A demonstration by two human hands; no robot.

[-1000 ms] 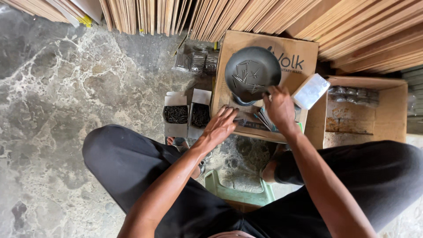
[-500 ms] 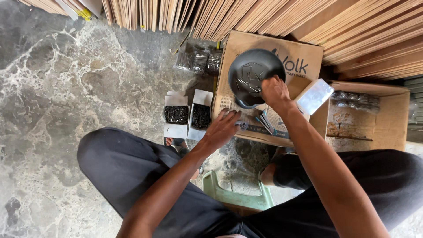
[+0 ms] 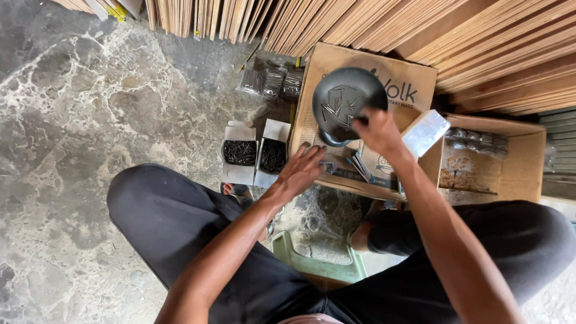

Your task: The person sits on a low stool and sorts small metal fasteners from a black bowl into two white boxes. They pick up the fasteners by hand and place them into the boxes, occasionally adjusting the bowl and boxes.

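The dark round bowl sits on top of a closed cardboard box, tipped a little toward the person, with a scatter of thin metal nails lying loose inside it. The right hand is at the bowl's near right rim, fingers curled over the edge and closed on it (whether a nail is pinched between them too, I cannot tell). The bowl thus lies up and to the left of that grip, and the right hand is plainly the nearer one.

The left hand rests lower on the same box, fingers spread flat and holding nothing, just beside a small bundle of dark nails lying on the cardboard, their long axis running slantwise away from the person.

The bowl looks like dull, smooth metal or plastic; the nails are slim, straight and grey. To the left on the mottled stone floor stand two small open cartons, white-flapped and full of dark nails, with clear bags of nails beyond them. To the right is an open brown box, a pale packet leaning on its edge. Stacked wooden boards line the top, and a green stool shows between the person's black-trousered knees.
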